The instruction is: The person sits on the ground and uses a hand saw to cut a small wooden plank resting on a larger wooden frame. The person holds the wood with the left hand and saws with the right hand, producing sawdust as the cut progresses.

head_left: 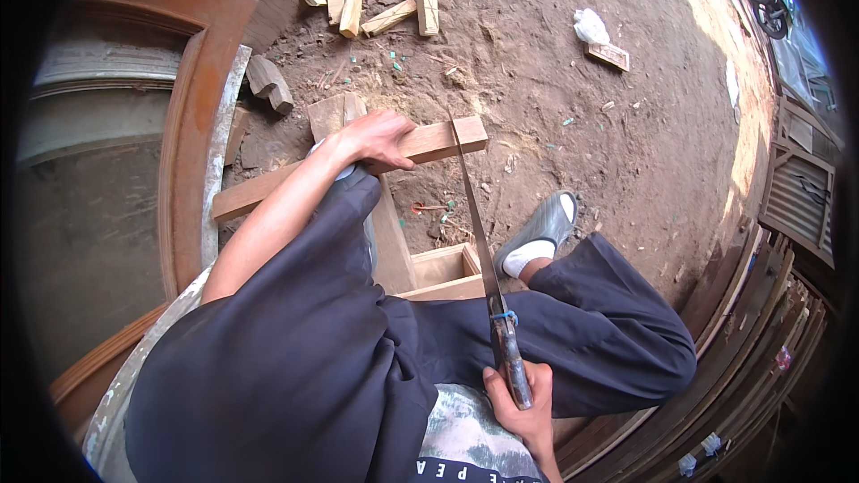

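A long squared wooden beam (445, 140) lies across a wooden support (331, 114) below my raised left foot. My left hand (376, 139) is wrapped over the beam, short of its right end. In my right hand (523, 401) is a handsaw (479, 224), gripped by its dark, worn handle with a blue tie near the blade. The blade runs up and away from me, its far part at the beam near the right end. Whether the teeth have cut into the wood, I cannot tell.
Several short wood offcuts (385, 13) lie on the dirt ground at the far left. A brown wooden frame (192, 125) stands at my left. Long planks (743, 331) are stacked at right. My right foot wears a grey slipper (550, 219) beside a wooden box (447, 268).
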A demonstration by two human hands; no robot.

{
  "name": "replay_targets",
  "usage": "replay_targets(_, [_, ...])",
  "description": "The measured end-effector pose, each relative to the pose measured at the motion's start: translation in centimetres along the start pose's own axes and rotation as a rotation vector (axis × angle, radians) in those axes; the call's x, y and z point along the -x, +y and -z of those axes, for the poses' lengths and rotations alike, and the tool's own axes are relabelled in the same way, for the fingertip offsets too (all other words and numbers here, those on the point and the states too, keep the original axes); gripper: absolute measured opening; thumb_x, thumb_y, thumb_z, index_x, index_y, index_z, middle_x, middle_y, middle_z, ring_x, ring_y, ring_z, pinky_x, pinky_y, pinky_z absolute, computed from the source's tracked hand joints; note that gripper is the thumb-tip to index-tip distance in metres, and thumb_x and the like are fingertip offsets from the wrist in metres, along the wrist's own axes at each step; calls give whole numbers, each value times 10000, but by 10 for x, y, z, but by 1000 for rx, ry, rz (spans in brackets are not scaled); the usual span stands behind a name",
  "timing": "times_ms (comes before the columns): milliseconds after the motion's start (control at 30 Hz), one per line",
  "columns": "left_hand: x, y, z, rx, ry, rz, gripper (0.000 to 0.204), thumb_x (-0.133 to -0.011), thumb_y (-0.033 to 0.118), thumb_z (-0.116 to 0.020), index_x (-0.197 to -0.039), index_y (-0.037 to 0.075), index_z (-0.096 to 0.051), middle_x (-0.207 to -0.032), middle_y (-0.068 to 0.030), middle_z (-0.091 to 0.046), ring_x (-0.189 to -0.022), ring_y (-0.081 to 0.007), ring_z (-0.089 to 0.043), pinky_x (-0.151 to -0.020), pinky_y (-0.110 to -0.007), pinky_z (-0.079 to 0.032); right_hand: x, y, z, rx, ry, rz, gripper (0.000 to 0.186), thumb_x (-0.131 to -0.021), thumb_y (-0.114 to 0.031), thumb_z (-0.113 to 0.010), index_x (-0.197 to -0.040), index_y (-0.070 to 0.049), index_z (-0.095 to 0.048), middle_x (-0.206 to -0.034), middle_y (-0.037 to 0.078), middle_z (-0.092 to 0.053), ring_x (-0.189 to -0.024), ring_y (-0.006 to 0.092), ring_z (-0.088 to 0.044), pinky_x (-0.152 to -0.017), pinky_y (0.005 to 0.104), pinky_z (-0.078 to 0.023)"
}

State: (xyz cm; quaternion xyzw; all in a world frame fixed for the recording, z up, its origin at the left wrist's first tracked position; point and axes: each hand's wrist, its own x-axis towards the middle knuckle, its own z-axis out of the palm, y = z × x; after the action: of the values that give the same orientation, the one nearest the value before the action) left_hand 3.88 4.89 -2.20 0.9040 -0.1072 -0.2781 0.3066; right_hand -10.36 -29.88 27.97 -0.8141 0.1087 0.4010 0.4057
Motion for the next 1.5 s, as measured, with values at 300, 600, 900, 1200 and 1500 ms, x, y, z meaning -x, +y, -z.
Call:
replay_targets(300, [5,5,13,340,-38,109,784,-804,719,-728,-1197,41,-758,-1083,-246,-753,-1028,-390,-726,-875,-455,-570,-32,7,-6,-20,31,50,337,-883,-58,-733,-634,-19,-508,-526,-15,-443,-510,44,-377,-464,303,-316])
replay_targets(600, [18,8,2,74,32,22,651,-773,470,-836,-1206,39,-610,-922,-258,-704,-910,-456,-700,-803,-521,-553,-36,2,-7,-18,28,51,353,-881,-50,-735,-622,-23,-496,-523,-32,-440,-503,48,-359,-461,299,-296])
replay_targets(900, [14,4,-3,67,114,-30,552,-769,447,-839,-1027,8,-628,-820,-254,-665,-849,-461,-681,-749,-528,-533,-7,2,-6,29,-5,8,346,-873,-84,-732,-629,-2,-502,-500,45,-446,-472,86,-386,-466,343,-344])
replay_targets(1200, [16,4,0,48,125,-45,536,-772,448,-838,-992,6,-628,-853,-255,-668,-882,-445,-684,-769,-518,-538,-24,0,-9,-31,28,13,371,-892,-51,-736,-623,-35,-482,-532,-38,-429,-510,49,-341,-464,302,-282])
replay_targets(1500, [14,5,0,24,80,-15,551,-787,473,-825,-1035,15,-644,-883,-256,-665,-905,-448,-678,-792,-513,-541,-15,-12,-4,10,-41,10,377,-872,-91,-733,-600,-12,-484,-487,19,-433,-472,68,-355,-448,326,-309])
